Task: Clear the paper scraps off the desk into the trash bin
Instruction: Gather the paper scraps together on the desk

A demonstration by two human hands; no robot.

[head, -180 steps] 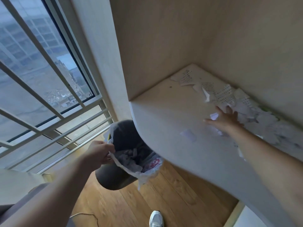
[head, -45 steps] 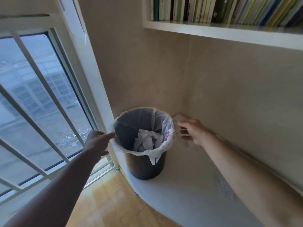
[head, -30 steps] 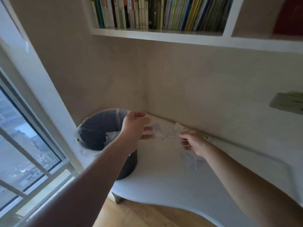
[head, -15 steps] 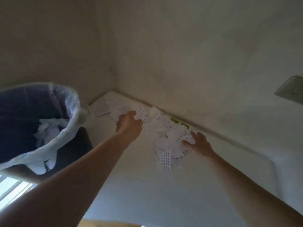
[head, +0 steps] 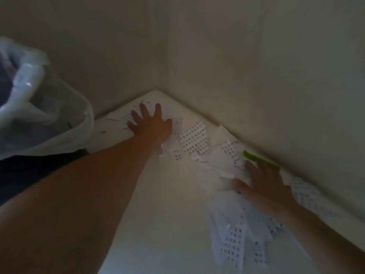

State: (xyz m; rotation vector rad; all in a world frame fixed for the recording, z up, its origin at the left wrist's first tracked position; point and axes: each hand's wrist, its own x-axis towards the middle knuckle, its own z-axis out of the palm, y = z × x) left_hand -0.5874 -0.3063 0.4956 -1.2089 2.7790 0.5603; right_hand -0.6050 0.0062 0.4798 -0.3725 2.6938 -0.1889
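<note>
Torn white paper scraps (head: 194, 140) printed with dark dots lie along the back corner of the white desk (head: 167, 204). My left hand (head: 149, 124) rests flat on the scraps near the corner, fingers spread. Farther right, my right hand (head: 264, 186) presses flat on more scraps (head: 235, 240), which trail toward the front. A dark trash bin with a clear plastic liner (head: 39, 115) stands on the desk at the left, close to my left forearm. A green strip (head: 256, 159) shows by the wall just beyond my right fingers.
Beige walls (head: 256, 76) meet in a corner right behind the scraps and close off the back and the right side. Bare desk surface lies between my two arms.
The camera has come closer and lower to the desk corner. My left hand has spread flat onto the corner scraps, and my right hand has stayed flat on the pile by the wall.
</note>
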